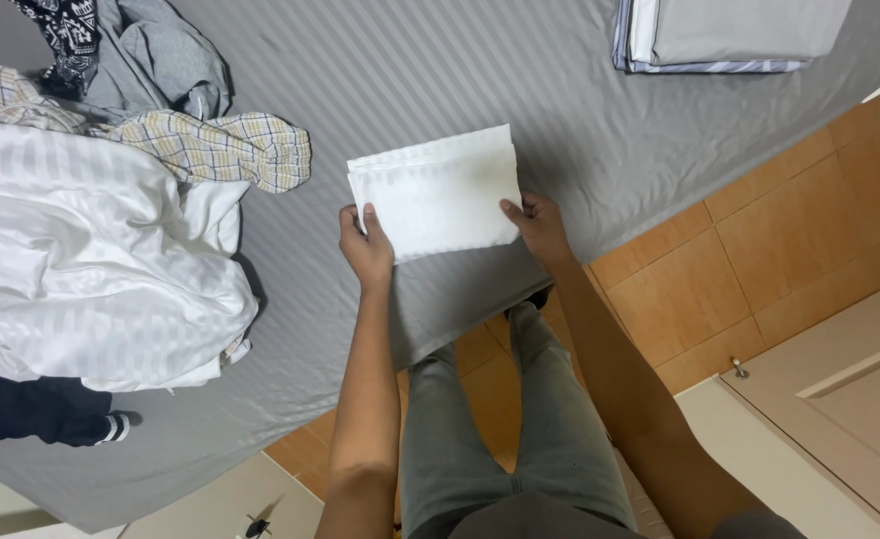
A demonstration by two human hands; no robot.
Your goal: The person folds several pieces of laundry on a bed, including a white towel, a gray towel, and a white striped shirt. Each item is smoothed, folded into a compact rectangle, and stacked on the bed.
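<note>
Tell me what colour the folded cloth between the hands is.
White, with a faint woven stripe; the folded cloth shows in the head view, on the grey sheet.

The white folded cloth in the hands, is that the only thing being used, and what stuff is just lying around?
In use:
white folded cloth
left hand, grip on its left edge
right hand, grip on its right edge
grey bed sheet under it

Lying about:
white bedding heap
checked garment
folded stack
black clothing
</note>
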